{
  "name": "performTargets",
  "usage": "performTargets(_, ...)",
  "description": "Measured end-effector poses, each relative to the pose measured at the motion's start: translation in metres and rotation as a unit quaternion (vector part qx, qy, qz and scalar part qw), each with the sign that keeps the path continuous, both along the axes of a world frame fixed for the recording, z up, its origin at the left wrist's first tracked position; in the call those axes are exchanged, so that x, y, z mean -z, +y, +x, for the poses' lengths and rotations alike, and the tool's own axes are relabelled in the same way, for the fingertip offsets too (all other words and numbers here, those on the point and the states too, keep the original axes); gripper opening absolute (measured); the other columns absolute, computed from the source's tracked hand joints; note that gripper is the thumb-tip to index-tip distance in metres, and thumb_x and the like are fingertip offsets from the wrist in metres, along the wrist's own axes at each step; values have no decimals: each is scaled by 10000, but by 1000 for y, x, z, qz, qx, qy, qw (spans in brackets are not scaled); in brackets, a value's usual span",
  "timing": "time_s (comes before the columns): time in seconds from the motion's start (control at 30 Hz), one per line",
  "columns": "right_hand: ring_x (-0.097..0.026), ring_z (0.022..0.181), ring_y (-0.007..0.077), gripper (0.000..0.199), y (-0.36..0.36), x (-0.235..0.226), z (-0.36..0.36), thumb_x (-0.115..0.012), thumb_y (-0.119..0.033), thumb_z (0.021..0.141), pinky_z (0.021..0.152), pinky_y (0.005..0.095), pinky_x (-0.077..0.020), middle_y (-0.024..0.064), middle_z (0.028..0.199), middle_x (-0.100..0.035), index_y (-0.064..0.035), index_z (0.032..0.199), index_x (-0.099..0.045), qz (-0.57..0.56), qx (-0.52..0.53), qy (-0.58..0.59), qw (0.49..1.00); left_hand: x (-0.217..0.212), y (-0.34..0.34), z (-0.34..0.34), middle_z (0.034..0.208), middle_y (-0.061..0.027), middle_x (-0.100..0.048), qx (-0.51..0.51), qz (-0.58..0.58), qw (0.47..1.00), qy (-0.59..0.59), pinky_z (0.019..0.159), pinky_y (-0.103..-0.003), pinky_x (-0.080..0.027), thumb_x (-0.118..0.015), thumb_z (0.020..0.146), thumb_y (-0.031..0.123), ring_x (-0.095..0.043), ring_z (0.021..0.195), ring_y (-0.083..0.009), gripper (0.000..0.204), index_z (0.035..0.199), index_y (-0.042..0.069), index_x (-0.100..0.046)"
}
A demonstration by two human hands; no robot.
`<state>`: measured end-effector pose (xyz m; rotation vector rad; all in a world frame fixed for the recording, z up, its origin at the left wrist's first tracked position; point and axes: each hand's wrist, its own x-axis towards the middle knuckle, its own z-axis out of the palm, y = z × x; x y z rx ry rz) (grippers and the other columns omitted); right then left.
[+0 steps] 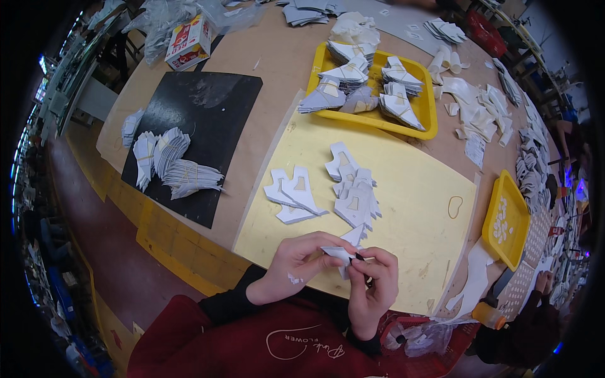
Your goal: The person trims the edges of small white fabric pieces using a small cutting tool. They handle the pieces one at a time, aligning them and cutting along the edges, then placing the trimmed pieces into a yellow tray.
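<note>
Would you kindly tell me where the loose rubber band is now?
In the head view, the loose rubber band lies toward the right of the yellow board, between the white pieces and the small yellow tray.

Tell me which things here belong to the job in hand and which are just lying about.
Apparently the job:
white piece between left hand and right hand
white cutouts on yellow board

Probably lying about:
red-and-white box
clear plastic bag
crumpled white scraps

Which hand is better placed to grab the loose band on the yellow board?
Probably your right hand: it is nearer the band, while your left hand is farther left. Both are at the white piece.
</note>
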<state>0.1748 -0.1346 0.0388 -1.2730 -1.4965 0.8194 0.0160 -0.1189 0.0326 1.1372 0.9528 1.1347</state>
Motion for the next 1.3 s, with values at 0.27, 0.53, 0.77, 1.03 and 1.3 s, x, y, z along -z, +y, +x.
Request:
performTargets(0.27,-609,788,191,220,-1,0,-1,-742,93,729,659,276,-510,161,1025,-610,-1,914,-669,82,46,-5,996,1,-2,6,1082,-142,-673,-42,8,999,-3,854,-306,-542,-625,868,-79,-655,1002,-202,181,1045,-53,-648)
performTargets(0.53,-627,643,168,162,-16,-1,-6,-666,137,798,547,258,-503,166,868,-646,64,943,-665,-15,10,95,995,13,-4,11,1124,-151,-664,-117,111,986,30,861,-291,-592,-559,834,-184,-664,1014,-229,266,1050,-68,-662)
performTargets(0.77,-635,604,145,147,-14,-4,-14,-600,144,847,491,231,-489,158,861,-635,93,973,-657,-106,-5,267,958,12,-13,16,1107,-130,-684,-129,37,991,-25,836,-266,-560,-609,830,-155,-669,987,-185,267,1066,-48,-674)
performTargets(1.03,-628,556,155,125,-10,0,-7,-592,136,844,450,222,-480,155,849,-622,98,945,-654,-58,-46,180,981,18,-16,15,1123,-127,-685,-96,-50,984,-142,866,-260,-540,-617,863,-101,-656,991,-161,256,1104,-35,-674)
performTargets(1.3,-637,586,135,164,-12,-1,-7,-618,151,826,472,214,-467,145,849,-645,90,966,-676,-81,-41,210,974,25,-20,17,1137,-170,-674,-80,-70,950,-294,914,-313,-529,-627,848,-110,-644,1030,-203,264,1100,-47,-675)
